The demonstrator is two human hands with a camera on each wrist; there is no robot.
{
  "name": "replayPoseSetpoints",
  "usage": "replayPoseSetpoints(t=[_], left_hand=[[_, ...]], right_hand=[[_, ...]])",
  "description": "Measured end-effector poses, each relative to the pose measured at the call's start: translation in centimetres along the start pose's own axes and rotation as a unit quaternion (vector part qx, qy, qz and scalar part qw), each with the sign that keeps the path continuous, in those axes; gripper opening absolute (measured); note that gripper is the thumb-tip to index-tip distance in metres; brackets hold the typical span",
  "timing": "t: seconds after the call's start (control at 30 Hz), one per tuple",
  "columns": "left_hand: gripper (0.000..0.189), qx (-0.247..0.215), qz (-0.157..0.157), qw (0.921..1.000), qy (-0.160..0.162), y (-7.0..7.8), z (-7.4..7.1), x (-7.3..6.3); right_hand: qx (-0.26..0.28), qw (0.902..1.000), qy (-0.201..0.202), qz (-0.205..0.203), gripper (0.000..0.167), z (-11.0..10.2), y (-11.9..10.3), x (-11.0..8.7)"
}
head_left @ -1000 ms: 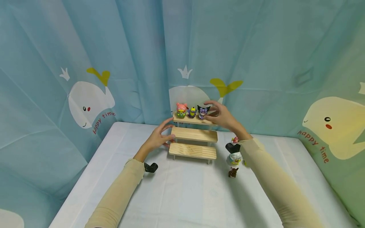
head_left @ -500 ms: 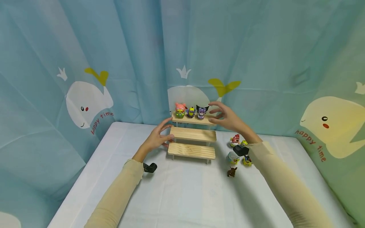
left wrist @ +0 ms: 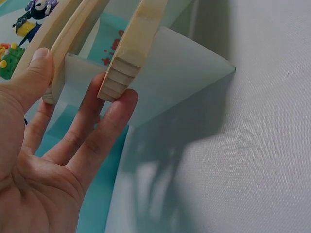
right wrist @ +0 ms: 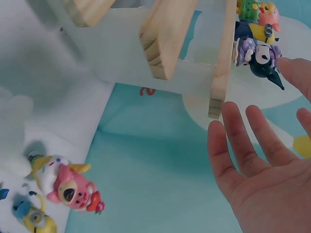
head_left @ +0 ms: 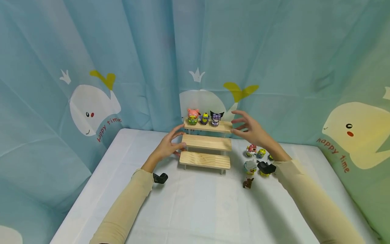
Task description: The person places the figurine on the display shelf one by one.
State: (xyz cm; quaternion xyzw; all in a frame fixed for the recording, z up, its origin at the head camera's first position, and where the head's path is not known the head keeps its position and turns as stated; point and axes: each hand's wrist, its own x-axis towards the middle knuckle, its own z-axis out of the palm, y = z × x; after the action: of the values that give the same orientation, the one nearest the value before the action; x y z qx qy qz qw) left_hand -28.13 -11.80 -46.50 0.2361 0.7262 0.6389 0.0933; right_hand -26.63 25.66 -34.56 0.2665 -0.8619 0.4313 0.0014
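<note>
A three-tier wooden display stand (head_left: pixel 207 142) has three small figures on its top tier: a pink-and-green figure (head_left: pixel 193 117), a yellow-and-purple figure (head_left: pixel 204 118) and a black-eared purple figure (head_left: pixel 216 118). At the stand's left end, my left hand (head_left: pixel 166 147) touches the board ends with thumb and fingers spread; a fingertip meets the lower board (left wrist: pixel 133 43). My right hand (head_left: pixel 251 130) is by the top tier's right end, fingers extended and holding nothing. In the right wrist view its fingertips are close to the top board (right wrist: pixel 223 63); contact there is unclear.
On the white table (head_left: pixel 189 210), right of the stand, several more figures are grouped, including a pink-and-red one (head_left: pixel 251 150), a white-and-yellow one (head_left: pixel 250 166) and a brown one (head_left: pixel 248 183). A whale-print curtain (head_left: pixel 146 61) hangs behind.
My right hand has drawn away rightward from the black-eared purple figure, which stays on the top tier. My left hand has kept its place at the stand.
</note>
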Motion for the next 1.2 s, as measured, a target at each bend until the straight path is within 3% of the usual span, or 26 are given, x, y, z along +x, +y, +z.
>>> replayPoseSetpoints(t=[0.2,0.47,0.73,1.2], left_hand=[[0.080,-0.022,-0.018,0.9996,-0.008,0.2,0.0,0.0],[0.079,-0.033,-0.028,0.9990,-0.008,1.7,0.0,-0.6],[0.078,-0.013,-0.017,0.9998,-0.001,0.0,-0.1,-0.1],[0.077,-0.006,-0.009,0.9999,-0.002,-0.2,-0.1,-0.1]], right_hand=[[-0.009,0.9996,0.023,-0.014,0.071,-0.6,0.2,-2.0],[-0.016,0.9993,0.029,-0.016,0.072,-1.1,-0.1,-5.6],[-0.047,0.9983,0.031,-0.015,0.073,-1.9,-0.2,-10.0],[-0.047,0.9962,0.073,0.000,0.075,-1.8,0.5,-16.9]])
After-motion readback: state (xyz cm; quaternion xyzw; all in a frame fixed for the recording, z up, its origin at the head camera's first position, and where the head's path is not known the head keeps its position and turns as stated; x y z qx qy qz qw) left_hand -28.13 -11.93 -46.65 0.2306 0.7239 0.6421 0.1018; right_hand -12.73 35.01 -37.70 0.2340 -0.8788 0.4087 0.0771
